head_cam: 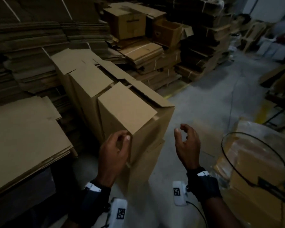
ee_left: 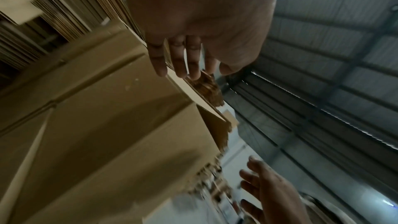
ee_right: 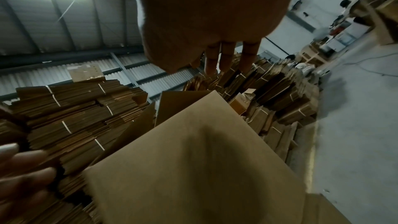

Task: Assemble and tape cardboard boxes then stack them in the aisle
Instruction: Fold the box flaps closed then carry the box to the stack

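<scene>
A row of tall assembled cardboard boxes (head_cam: 127,111) stands in the middle of the head view, top flaps folded down. My left hand (head_cam: 124,136) hovers at the nearest box's near top corner, fingers loosely bent, holding nothing. In the left wrist view its fingers (ee_left: 181,60) stretch straight beside the box's side (ee_left: 107,125). My right hand (head_cam: 182,133) hangs in the air to the right of the boxes over the floor, relaxed and empty. The right wrist view shows the right hand's fingers (ee_right: 224,57) above the box's top (ee_right: 193,168).
Flat cardboard sheets (head_cam: 23,137) lie stacked at the left. Strapped bundles of flat cardboard (head_cam: 146,51) and open boxes (head_cam: 127,22) fill the back. A plastic-wrapped pile (head_cam: 253,158) with a black cable loop (head_cam: 234,167) sits at the right. Grey concrete floor (head_cam: 204,104) runs between.
</scene>
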Motion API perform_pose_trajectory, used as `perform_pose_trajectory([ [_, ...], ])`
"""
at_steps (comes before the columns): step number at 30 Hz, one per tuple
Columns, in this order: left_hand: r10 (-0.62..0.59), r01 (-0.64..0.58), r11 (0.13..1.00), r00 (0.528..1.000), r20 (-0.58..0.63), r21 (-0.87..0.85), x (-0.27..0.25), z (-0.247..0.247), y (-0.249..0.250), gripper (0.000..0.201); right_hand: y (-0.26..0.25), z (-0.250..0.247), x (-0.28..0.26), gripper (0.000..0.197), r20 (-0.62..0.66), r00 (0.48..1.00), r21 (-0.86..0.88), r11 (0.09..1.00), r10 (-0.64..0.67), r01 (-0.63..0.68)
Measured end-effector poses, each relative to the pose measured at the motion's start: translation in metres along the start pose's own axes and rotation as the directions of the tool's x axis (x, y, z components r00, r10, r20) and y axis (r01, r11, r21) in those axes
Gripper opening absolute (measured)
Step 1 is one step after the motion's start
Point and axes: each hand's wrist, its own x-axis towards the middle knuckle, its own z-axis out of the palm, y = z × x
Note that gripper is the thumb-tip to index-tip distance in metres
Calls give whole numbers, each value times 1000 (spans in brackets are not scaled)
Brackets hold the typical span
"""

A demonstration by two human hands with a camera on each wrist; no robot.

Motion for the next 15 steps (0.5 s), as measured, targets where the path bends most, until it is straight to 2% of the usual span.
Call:
perform_pose_trajectory([
  [5, -9, 26, 994, 987, -158, 105, 26, 26, -2, 27, 22, 25, 87, 44, 81, 995, 90, 995, -50, 43],
  [9, -108, 148, 975, 967, -231, 164, 46, 54, -5, 35, 29, 47, 142, 45, 271, 957, 133, 989, -103, 69],
  [12, -246, 295, 945, 927, -283, 142, 58, 80, -3, 45, 34, 60, 175, 54, 520, 843, 183, 982, -136, 46],
  [13, -269, 322, 937, 912, -309, 137, 63, 86, -1, 49, 35, 63, 185, 56, 602, 787, 200, 980, -133, 12],
  [15, -318, 394, 902, 883, -346, 176, 71, 93, -2, 57, 35, 66, 202, 63, 756, 643, 224, 971, -120, -83],
])
